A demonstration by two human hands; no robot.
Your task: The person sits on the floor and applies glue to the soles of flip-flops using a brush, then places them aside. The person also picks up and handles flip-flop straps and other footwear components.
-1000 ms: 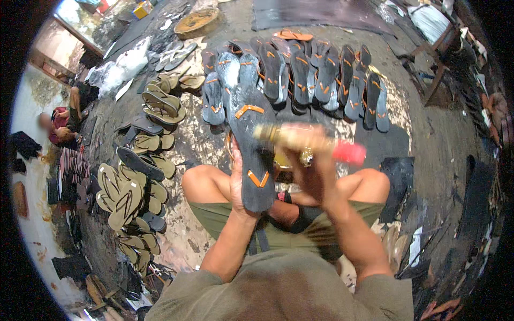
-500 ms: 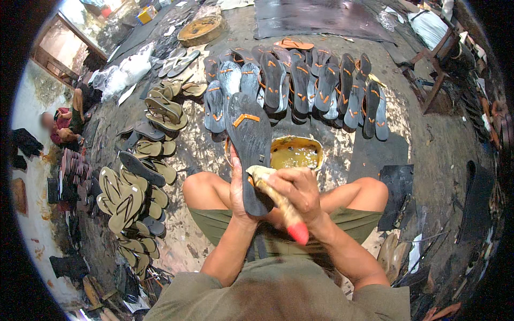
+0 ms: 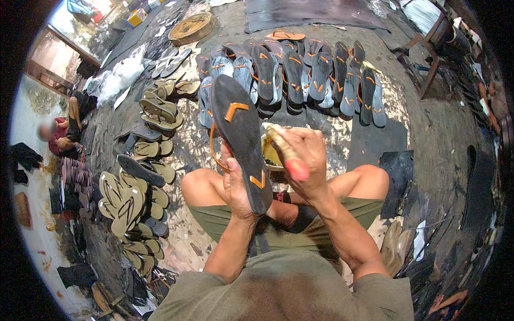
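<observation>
My left hand [image 3: 236, 187] is closed round the heel half of a black flip-flop [image 3: 235, 117], held upright. Orange strap pieces lie across its facing side, and an orange strap loops out at its left edge. Closed in my right hand [image 3: 310, 155] is a brush-like tool [image 3: 279, 140] with a pale wrapped handle and a red end; motion blurs it. Its pale head is at the rim of a tub [image 3: 266, 145] of yellowish glue-like liquid, apart from the flip-flop. My right hand hides much of the tub.
Rows of black flip-flops [image 3: 321, 77] with orange straps lie ahead. Olive flip-flops [image 3: 128, 208] are piled at the left. A round wooden block [image 3: 191, 29] lies at the far left, black sheets [image 3: 397, 174] at the right. Another person [image 3: 64, 131] sits by the left wall.
The brush has left the flip-flop's surface and moved right and up to the tub. My left hand has tilted the flip-flop and shifted it up and left, showing a second orange piece.
</observation>
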